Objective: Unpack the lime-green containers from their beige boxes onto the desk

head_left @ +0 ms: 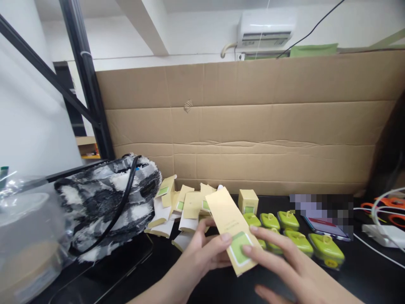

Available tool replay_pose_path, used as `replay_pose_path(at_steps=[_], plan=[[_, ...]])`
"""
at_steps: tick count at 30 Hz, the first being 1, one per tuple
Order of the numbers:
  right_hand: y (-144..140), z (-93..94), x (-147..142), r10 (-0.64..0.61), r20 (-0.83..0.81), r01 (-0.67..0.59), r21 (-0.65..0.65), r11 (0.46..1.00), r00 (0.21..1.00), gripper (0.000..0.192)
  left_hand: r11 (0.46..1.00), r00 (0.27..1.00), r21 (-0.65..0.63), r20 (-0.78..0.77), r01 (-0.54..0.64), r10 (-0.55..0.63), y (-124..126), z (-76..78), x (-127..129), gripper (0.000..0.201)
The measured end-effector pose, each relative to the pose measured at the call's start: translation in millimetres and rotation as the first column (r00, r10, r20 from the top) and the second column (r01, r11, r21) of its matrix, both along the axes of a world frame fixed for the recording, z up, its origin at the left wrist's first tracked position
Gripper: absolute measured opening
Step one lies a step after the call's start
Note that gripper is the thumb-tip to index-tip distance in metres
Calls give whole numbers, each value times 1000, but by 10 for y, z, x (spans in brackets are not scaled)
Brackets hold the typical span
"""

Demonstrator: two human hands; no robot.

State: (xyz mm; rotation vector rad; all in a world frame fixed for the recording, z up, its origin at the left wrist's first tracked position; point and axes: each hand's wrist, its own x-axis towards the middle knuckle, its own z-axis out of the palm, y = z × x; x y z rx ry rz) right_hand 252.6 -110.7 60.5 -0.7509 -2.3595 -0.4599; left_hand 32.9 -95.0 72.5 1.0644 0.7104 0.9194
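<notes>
My left hand [204, 253] is closed round a pale yellow carton [226, 213], its thumb on the front face. The carton leans to the left, with a green picture near its lower end and a long panel reaching up. My right hand [292, 264] has its fingers spread, two fingertips resting on the carton's right edge and green picture. Its thumb side hangs lower, apart from the carton. Just beyond that hand sit several lime-green lidded cases [325, 249] with small loop handles, in rows and partly hidden. A closed yellow box [248, 200] stands upright behind them.
Several unfolded yellow cartons [192, 204] lie piled behind my left hand. A fluffy grey-and-white bag [110, 198] and a plastic-wrapped roll [28, 245] occupy the left. A phone [329, 226], white charger [384, 235], cables and orange scissors [397, 219] lie right. A cardboard panel [237, 126] closes the back.
</notes>
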Motion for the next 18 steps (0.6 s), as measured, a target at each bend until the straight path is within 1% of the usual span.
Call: replay_pose_path(at_steps=[1, 2, 3, 4, 6, 9, 11, 13, 14, 15, 16, 17, 18], plan=[[-9, -17, -31, 1, 5, -1, 137, 991, 1000, 39, 1000, 1000, -10, -1, 19, -19, -6, -21, 7, 60], [0, -27, -46, 0, 11, -2, 259, 966, 1000, 33, 999, 999, -23, -9, 35, -35, -12, -39, 14, 58], [19, -31, -48, 0, 20, -7, 353, 935, 1000, 33, 999, 999, -34, -17, 39, -40, -18, -53, 21, 57], [41, -30, -42, -3, 25, -7, 417, 909, 1000, 34, 999, 999, -40, -23, 36, -37, -26, -61, 28, 56], [75, -27, -20, -26, 29, 10, 475, 880, 999, 35, 999, 1000, -50, -20, 16, -17, -42, -60, 42, 54], [67, -66, 7, -54, 4, 47, 459, 887, 999, 33, 996, 1000, -85, 17, 10, -9, -62, -34, 58, 49], [25, -127, 16, -31, -7, 32, 402, 915, 999, 30, 988, 996, -133, 45, 78, -72, -63, -5, 57, 43], [-27, -185, 26, 17, -36, -3, 336, 942, 999, 26, 967, 983, -181, 79, 178, -167, -50, 53, 41, 44], [-45, -198, 33, 38, -66, -15, 308, 951, 997, 26, 958, 974, -184, 100, 218, -203, -36, 101, 28, 44], [-50, -192, 43, 53, -103, -21, 287, 958, 993, 31, 962, 972, -161, 116, 221, -204, -14, 165, 11, 43], [-35, -165, 55, 58, -139, -18, 272, 962, 989, 38, 977, 978, -108, 118, 183, -170, 17, 245, -10, 41], [5, -115, 69, 38, -172, 5, 243, 970, 984, 44, 994, 991, -20, 73, 112, -110, 59, 339, -35, 40], [75, -45, 85, -10, -189, 46, 187, 981, 982, 45, 996, 1000, 87, -11, 18, -17, 115, 442, -64, 41]])
